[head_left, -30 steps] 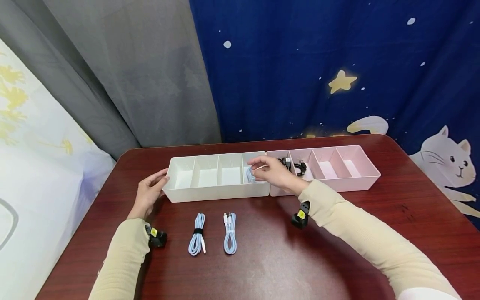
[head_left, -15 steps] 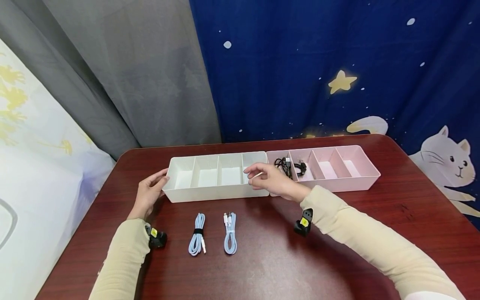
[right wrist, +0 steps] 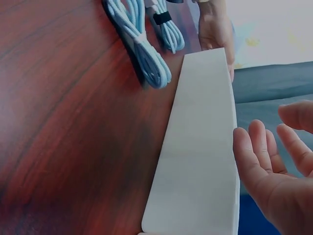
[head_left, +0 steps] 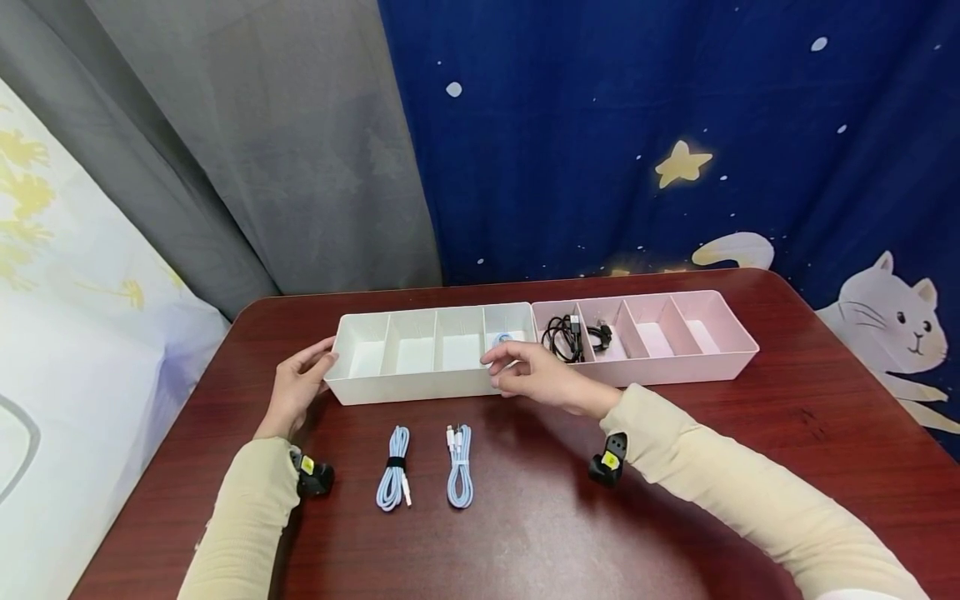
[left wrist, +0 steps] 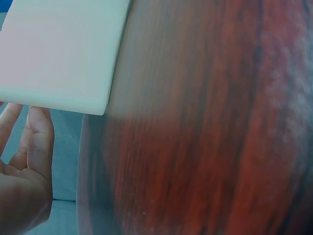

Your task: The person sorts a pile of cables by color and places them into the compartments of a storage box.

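Note:
A long white divided box stands across the table. My left hand touches its left end with the fingers and thumb; in the left wrist view the fingers reach the box's edge. My right hand hovers at the front rim of the rightmost compartment, fingers loosely bent and holding nothing. Inside that compartment a bit of blue cable shows, partly hidden by the hand. Two coiled light-blue cables lie in front of the box: one with a black strap, the other with a pale tie.
A pink divided box adjoins the white box on the right. A black cable bundle and a smaller black coil sit in its two left compartments. Curtains hang behind the table.
My right hand has drawn back out of the rightmost white compartment, toward me and slightly left, leaving the blue cable inside. The left hand stays at the box's end.

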`<state>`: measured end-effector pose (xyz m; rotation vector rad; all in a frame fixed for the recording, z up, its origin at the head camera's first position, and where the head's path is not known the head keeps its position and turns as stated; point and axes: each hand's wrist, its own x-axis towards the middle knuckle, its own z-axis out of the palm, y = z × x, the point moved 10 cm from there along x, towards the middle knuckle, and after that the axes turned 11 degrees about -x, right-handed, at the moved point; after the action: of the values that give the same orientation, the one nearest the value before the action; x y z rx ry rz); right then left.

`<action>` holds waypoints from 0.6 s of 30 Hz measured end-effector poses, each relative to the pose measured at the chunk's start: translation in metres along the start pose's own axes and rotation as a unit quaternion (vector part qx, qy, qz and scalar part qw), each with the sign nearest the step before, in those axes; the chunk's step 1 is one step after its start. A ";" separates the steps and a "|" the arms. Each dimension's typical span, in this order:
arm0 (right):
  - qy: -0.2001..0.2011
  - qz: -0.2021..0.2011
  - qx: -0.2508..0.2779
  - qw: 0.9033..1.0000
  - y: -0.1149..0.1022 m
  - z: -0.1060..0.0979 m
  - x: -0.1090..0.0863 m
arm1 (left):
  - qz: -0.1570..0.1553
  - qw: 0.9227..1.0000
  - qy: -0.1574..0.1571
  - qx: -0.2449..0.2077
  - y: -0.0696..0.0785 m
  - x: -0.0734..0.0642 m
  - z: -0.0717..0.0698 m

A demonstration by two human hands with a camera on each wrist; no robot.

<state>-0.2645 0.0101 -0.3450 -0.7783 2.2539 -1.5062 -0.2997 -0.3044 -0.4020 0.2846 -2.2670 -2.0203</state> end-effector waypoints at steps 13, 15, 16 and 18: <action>-0.031 -0.013 -0.019 0.999 0.008 0.023 -0.003 | -0.004 1.000 0.001 0.006 -0.001 0.000 0.001; -0.038 -0.009 -0.017 0.999 0.011 0.028 -0.003 | -0.005 1.000 0.001 0.007 -0.001 0.000 0.000; -0.042 -0.006 -0.016 0.999 0.013 0.030 -0.004 | -0.005 1.000 0.001 0.007 -0.001 0.000 0.000; -0.050 -0.004 -0.015 0.999 0.015 0.034 -0.004 | -0.005 1.000 0.001 0.004 -0.001 0.000 0.000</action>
<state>-0.2469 -0.0081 -0.3723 -0.8514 2.2073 -1.4084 -0.2999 -0.3048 -0.4034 0.2984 -2.2788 -2.0148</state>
